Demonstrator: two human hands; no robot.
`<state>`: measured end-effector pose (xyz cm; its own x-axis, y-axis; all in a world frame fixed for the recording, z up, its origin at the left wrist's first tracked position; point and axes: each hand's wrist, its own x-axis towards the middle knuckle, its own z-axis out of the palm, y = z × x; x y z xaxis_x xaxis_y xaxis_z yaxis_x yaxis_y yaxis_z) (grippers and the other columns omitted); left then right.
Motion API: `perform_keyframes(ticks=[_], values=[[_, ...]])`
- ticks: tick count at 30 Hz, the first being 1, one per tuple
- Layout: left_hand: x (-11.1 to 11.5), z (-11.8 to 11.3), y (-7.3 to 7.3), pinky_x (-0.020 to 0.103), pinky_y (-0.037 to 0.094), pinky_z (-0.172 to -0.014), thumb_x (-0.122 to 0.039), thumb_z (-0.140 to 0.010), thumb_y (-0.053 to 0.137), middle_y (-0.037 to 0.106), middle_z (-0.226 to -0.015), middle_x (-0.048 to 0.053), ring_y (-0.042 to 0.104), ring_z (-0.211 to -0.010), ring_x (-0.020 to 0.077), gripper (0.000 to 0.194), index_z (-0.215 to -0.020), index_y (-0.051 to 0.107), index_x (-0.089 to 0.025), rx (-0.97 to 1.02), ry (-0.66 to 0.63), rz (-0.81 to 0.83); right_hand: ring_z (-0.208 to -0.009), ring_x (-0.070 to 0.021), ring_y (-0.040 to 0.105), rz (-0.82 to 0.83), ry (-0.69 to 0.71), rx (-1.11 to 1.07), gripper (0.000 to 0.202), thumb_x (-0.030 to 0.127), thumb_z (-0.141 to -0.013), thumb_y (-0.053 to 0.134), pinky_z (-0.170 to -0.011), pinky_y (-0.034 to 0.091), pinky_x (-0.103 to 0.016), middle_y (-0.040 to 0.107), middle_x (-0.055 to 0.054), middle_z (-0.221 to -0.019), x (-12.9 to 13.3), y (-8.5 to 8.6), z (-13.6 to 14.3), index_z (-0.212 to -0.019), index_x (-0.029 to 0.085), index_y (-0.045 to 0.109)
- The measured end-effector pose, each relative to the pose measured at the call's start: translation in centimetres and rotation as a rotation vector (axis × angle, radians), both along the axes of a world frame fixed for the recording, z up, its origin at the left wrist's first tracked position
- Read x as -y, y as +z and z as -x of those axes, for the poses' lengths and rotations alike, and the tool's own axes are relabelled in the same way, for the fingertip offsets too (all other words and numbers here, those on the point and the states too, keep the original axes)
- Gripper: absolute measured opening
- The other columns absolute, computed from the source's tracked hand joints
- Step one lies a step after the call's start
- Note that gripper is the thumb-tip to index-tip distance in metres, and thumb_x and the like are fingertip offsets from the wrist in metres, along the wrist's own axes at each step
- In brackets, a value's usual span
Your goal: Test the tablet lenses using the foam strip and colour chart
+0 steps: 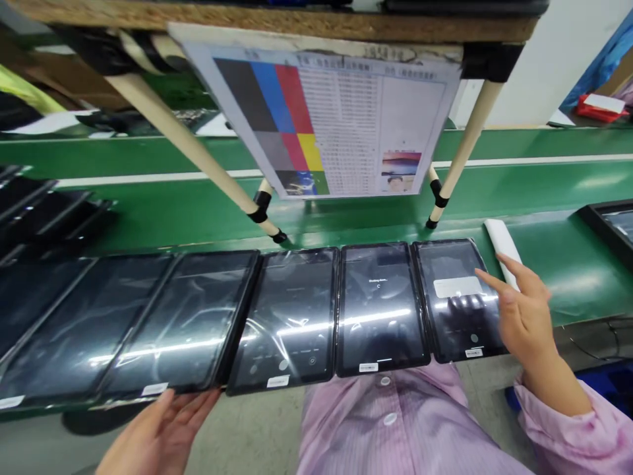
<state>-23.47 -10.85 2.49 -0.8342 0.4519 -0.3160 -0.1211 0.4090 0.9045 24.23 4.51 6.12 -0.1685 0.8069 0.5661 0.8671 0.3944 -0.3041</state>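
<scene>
My right hand (527, 313) is over the right end of a row of tablets. Its fingers are spread, and one fingertip is at the right edge of a pale pop-up box on the rightmost tablet (452, 320). Beside it, a tablet (378, 297) shows small white text and a loading ring. Further left, another tablet (291, 297) has a dim screen with round icons. My left hand (158, 429) is at the near edge of a dark-screened tablet (182, 316), its fingers stretched out along that edge near a white label. I see no firm grip there.
More dark tablets (93, 316) continue left, with stacked dark devices (44, 211) behind. A pipe-legged stand (465, 148) carries a printed colour sheet (341, 125). A white bar-shaped object (502, 247) lies on the green bench (573, 277); a black-framed device (610, 221) is far right.
</scene>
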Motion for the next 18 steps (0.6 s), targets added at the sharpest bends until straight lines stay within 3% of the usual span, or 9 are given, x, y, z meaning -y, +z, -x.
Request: perform_keyframes(ticks=[2, 4, 8, 13, 15, 18], values=[[-0.7, -0.2, 0.2, 0.054, 0.048, -0.122, -0.028, -0.104, 0.049, 0.073, -0.069, 0.002, 0.07, -0.08, 0.0208, 0.042, -0.066, 0.067, -0.024, 0.331, 0.248, -0.019, -0.14, -0.0381, 0.06, 0.049, 0.092, 0.015, 0.052, 0.042, -0.112, 0.033, -0.114, 0.042, -0.066, 0.063, -0.012, -0.153, -0.5, 0.9, 1.6, -0.125, 0.028, 0.082], [-1.1, -0.7, 0.7, 0.043, 0.047, -0.124, -0.012, -0.103, 0.046, 0.068, -0.066, -0.001, 0.067, -0.075, 0.0141, 0.041, -0.067, 0.063, -0.022, 0.472, 0.41, -0.111, -0.138, -0.0382, 0.061, 0.12, 0.21, 0.013, 0.052, 0.045, -0.112, 0.034, -0.111, 0.045, -0.066, 0.065, -0.013, -0.15, -0.7, 1.8, 3.8, -0.124, 0.028, 0.082], [-1.1, -2.1, 1.3, 0.028, 0.063, -0.095, -0.009, -0.103, 0.052, 0.063, -0.068, -0.002, 0.065, -0.071, 0.0097, 0.035, -0.07, 0.058, -0.019, 0.517, 0.471, -0.256, -0.14, -0.0368, 0.059, 0.368, 0.529, -0.001, 0.048, 0.05, -0.111, 0.038, -0.113, 0.047, -0.067, 0.065, -0.011, -0.151, -0.7, 3.5, 9.6, -0.129, 0.033, 0.08], [-2.0, -1.6, 1.3, 0.022, 0.061, -0.066, -0.011, -0.102, 0.056, 0.059, -0.069, 0.001, 0.062, -0.065, 0.0117, 0.027, -0.077, 0.057, -0.019, 0.67, 0.522, -0.284, -0.146, -0.0314, 0.057, 0.789, 0.973, -0.076, 0.044, 0.05, -0.105, 0.053, -0.125, 0.043, -0.058, 0.06, -0.009, -0.158, -1.8, 4.8, 19.6, -0.134, 0.029, 0.077], [-2.6, -1.0, 1.5, 0.023, 0.06, -0.062, -0.016, -0.103, 0.058, 0.06, -0.071, 0.002, 0.063, -0.065, 0.0135, 0.023, -0.08, 0.057, -0.02, 0.73, 0.532, -0.289, -0.143, -0.031, 0.059, 0.917, 1.009, -0.203, 0.04, 0.046, -0.097, 0.065, -0.127, 0.04, -0.055, 0.065, -0.011, -0.153, -2.4, 4.4, 24.3, -0.128, 0.026, 0.08], [-3.6, -0.5, 2.1, 0.027, 0.063, -0.065, -0.02, -0.105, 0.058, 0.063, -0.076, 0.005, 0.067, -0.069, 0.0162, 0.019, -0.085, 0.059, -0.019, 0.792, 0.512, -0.345, -0.139, -0.0341, 0.063, 1.144, 0.868, -0.534, 0.042, 0.04, -0.084, 0.079, -0.127, 0.038, -0.055, 0.072, -0.013, -0.143, -2.9, 2.9, 31.1, -0.121, 0.022, 0.082]])
